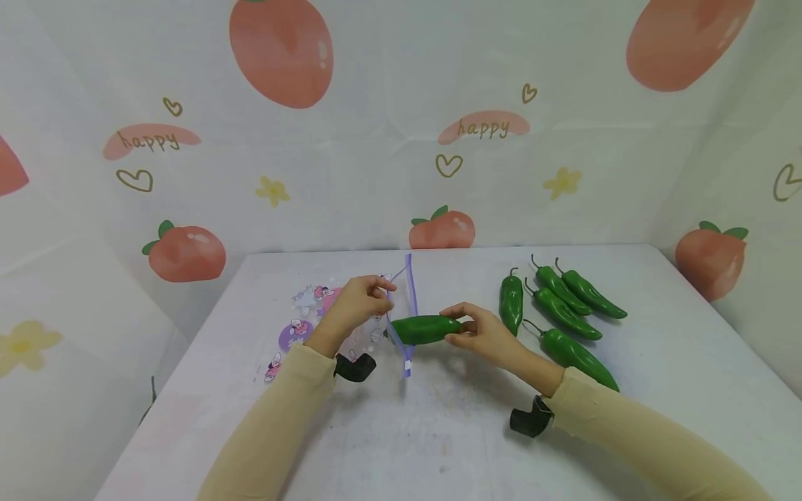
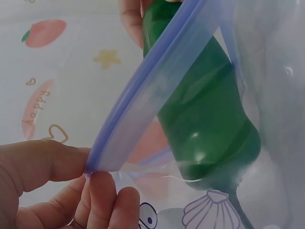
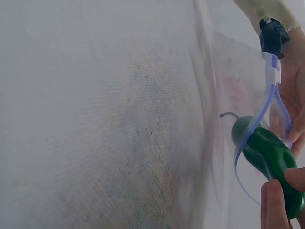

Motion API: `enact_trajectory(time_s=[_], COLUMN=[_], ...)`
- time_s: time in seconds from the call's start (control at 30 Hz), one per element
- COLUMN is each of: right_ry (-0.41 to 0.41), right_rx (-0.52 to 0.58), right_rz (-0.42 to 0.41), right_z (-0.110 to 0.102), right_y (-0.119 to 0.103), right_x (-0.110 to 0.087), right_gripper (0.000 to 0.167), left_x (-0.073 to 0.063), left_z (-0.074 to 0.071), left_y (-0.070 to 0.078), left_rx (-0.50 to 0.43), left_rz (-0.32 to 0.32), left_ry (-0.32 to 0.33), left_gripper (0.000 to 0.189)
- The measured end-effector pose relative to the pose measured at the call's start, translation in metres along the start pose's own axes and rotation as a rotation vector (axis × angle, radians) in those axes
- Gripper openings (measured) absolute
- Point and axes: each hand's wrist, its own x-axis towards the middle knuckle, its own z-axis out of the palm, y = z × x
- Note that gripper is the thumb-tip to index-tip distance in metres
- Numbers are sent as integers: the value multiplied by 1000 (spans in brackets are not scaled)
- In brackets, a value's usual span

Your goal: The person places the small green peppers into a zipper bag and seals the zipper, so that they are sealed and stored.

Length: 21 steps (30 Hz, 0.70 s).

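Note:
My left hand pinches the purple zip edge of a clear plastic zip bag printed with cartoon figures and shells. The bag lies on its side with its mouth held apart, facing right. My right hand grips a green chili pepper by its tip end. The stem end of that pepper is inside the bag's mouth, seen through the clear film in the left wrist view, while the rest sticks out. In the right wrist view the pepper passes between the two purple zip strips, thumb and fingers around its lower end.
Several more green peppers lie on the white table to the right of my right hand, stems pointing away. A cloth backdrop with peach prints rises behind the table. Black camera mounts sit at both wrists.

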Motion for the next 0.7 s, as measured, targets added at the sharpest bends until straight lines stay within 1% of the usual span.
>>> enact_trajectory(time_s=[0.17, 0.27, 0.47, 0.7], right_ry=[4, 9, 29, 58], right_rx=[-22, -47, -76, -79], right_rz=[-18, -20, -14, 9], right_z=[0, 0, 2, 4], right_y=[1, 0, 0, -1], right_x=[0, 0, 2, 3], right_gripper=[39, 39, 38, 35], left_x=[0, 0, 0, -1], left_z=[0, 0, 1, 1], left_y=[0, -1, -1, 0], left_rx=[3, -2, 7, 6], left_rz=[11, 6, 1, -3], left_ry=[-5, -4, -3, -2], left_gripper=[30, 29, 29, 29])
